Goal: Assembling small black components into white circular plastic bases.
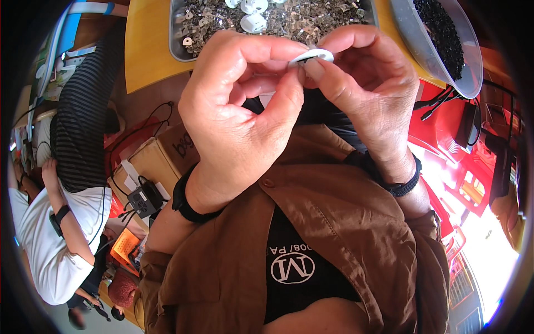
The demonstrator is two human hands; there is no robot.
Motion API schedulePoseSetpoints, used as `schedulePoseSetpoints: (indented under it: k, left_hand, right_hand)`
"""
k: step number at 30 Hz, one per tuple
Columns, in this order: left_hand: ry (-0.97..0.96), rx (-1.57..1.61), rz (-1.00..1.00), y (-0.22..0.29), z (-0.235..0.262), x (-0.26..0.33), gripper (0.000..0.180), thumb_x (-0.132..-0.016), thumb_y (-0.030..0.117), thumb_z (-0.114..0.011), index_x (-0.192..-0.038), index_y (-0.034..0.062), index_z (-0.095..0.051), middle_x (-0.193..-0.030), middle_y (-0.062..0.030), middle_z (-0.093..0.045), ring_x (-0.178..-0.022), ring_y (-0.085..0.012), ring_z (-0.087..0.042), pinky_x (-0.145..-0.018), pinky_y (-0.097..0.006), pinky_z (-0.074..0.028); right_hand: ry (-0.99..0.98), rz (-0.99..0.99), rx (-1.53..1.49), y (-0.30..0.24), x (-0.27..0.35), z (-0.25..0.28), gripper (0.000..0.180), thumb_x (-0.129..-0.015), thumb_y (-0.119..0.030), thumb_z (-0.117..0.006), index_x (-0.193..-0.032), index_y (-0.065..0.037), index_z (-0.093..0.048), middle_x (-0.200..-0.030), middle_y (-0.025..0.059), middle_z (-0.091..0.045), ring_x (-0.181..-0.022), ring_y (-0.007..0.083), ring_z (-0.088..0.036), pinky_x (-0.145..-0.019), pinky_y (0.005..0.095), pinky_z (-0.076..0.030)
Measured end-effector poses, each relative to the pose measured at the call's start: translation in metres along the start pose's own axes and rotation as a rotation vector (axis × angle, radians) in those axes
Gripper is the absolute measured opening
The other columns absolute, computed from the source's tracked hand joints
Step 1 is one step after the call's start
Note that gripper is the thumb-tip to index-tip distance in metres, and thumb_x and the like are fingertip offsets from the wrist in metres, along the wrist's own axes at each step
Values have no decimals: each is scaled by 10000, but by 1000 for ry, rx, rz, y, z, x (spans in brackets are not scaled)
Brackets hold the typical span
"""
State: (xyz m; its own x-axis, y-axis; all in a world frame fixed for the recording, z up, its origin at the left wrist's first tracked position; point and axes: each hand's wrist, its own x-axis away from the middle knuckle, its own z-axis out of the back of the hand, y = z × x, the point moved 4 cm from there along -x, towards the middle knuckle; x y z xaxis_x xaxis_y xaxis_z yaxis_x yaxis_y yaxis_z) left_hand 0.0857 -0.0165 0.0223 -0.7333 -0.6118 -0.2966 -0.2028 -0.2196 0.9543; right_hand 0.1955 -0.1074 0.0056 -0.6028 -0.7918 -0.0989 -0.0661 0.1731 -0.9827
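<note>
Between both hands, just in front of the metal tray, I hold a small round white plastic part (319,54) tilted nearly edge-on. My left hand (239,94) pinches its left edge with thumb and forefinger. On the other side, my right hand (367,83) grips it, the thumb pressed on its near face. A small dark bit shows at the part's underside, too small to name. Beyond my fingers lies the metal tray (177,47), filled with many small clear and metallic pieces. Several more round white parts (253,23) rest on top of those pieces.
A clear plastic bowl (471,83) of small black pieces (442,39) stands at the right on the yellow tabletop (146,50). A cardboard box (153,161) with a black adapter (146,201) and cables sits low at left. Another person in a white shirt (72,239) is farther left.
</note>
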Motion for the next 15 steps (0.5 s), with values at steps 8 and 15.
schedulePoseSetpoints:
  k: [8,15]
  left_hand:
    - [-20,-5,97,-1,1,1,242,-797,-107,-595,-1025,-54,-535,-913,-85,-601,-845,-108,-588,-767,-225,-493]
    - [-13,34,178,-6,1,0,210,-799,-106,-589,-995,-48,-539,-919,-95,-610,-836,-108,-592,-776,-231,-495]
  right_hand:
    - [97,125,331,-12,-2,-4,186,-749,61,-647,-915,42,-565,-832,64,-624,-745,93,-613,-668,215,-517]
    - [99,100,358,-7,-1,-3,177,-730,40,-661,-884,32,-573,-776,41,-620,-690,75,-604,-636,203,-518]
